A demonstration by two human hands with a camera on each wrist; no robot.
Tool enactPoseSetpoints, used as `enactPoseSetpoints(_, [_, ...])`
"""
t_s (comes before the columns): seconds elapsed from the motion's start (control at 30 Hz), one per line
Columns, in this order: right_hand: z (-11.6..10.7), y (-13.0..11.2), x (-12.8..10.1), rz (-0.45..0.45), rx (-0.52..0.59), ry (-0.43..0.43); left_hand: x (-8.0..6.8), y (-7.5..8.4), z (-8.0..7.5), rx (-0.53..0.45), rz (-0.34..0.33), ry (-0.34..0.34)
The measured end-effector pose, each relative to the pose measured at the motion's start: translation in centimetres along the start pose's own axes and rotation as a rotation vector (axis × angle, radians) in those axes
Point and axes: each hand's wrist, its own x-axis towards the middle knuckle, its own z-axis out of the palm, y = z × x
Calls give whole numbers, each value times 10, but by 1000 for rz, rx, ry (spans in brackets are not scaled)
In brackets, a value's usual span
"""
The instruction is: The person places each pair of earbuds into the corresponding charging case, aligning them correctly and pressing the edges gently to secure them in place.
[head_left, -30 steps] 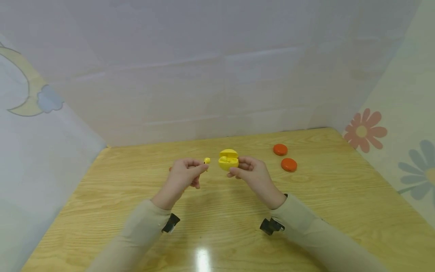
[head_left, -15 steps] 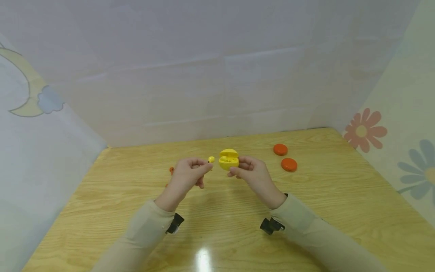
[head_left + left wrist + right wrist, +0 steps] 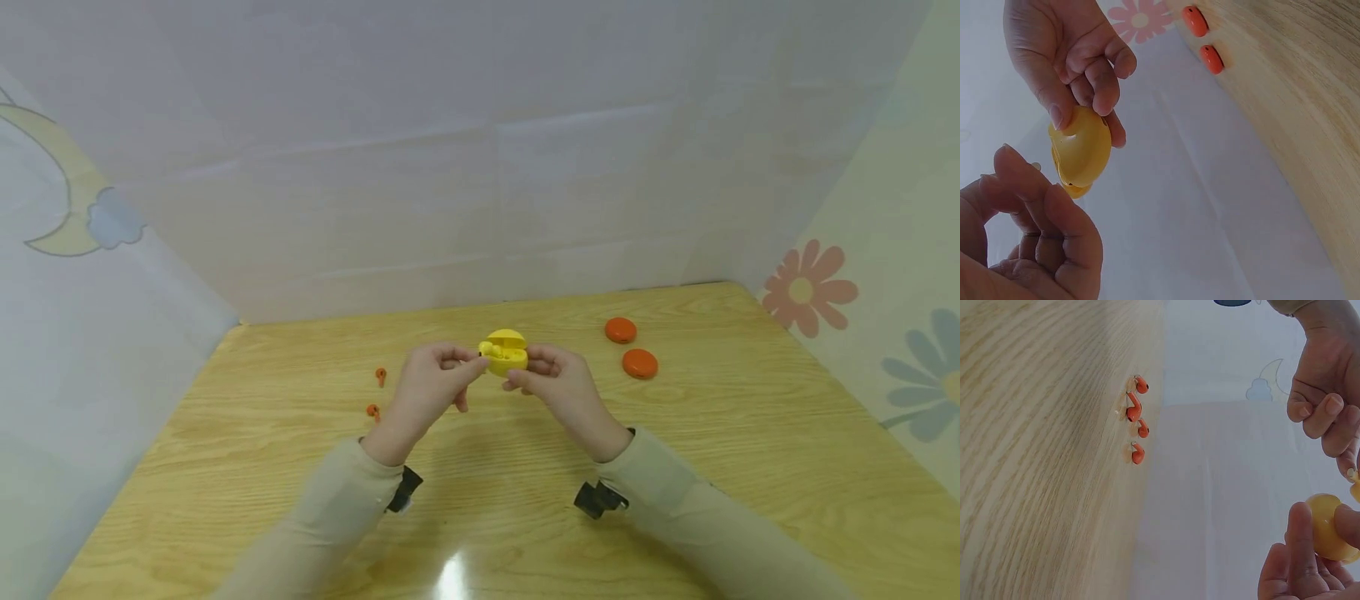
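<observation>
Right hand (image 3: 558, 385) holds a yellow case (image 3: 505, 353) above the table (image 3: 720, 467), lid hinged up, fingers and thumb curled round the lower shell. From the left wrist view the thumb sits on the front of the shell and the fingers wrap behind. One yellow earbud already appears seated inside, though small in the head view.

Left hand (image 3: 435, 385) pinches a second yellow bud (image 3: 486, 347) between thumb and forefinger, fingertips closed on it, right at the left edge of the case opening. The bud touches or nearly touches the rim; cannot tell which.

On the table: two orange earbuds (image 3: 377, 392) lie left of the hands, well apart from the case. The right wrist view shows them doubled by their reflection in the glossy top. Two orange discs (image 3: 630, 347) lie to the right, near each other, near the far edge.

Judgement on the step in hand, seating the bud:
- keep the case steady and the lid fully back;
- line the stem up with the free well before lowering;
- loosen the pinch only once the bud sits flush;
- risk: the bud slips off the rim and drops to the table.
</observation>
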Motion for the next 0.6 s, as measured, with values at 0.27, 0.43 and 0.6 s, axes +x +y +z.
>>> enactPoseSetpoints(0.27, [0, 1, 0, 9, -9, 8, 5, -2, 9, 19, 87, 18])
enactPoseSetpoints(0.43, [1, 1, 1, 2, 1, 3, 6, -2, 18, 13, 188, 59])
enactPoseSetpoints(0.6, [2, 0, 0, -8, -4, 3, 7, -3, 23, 53, 242, 90])
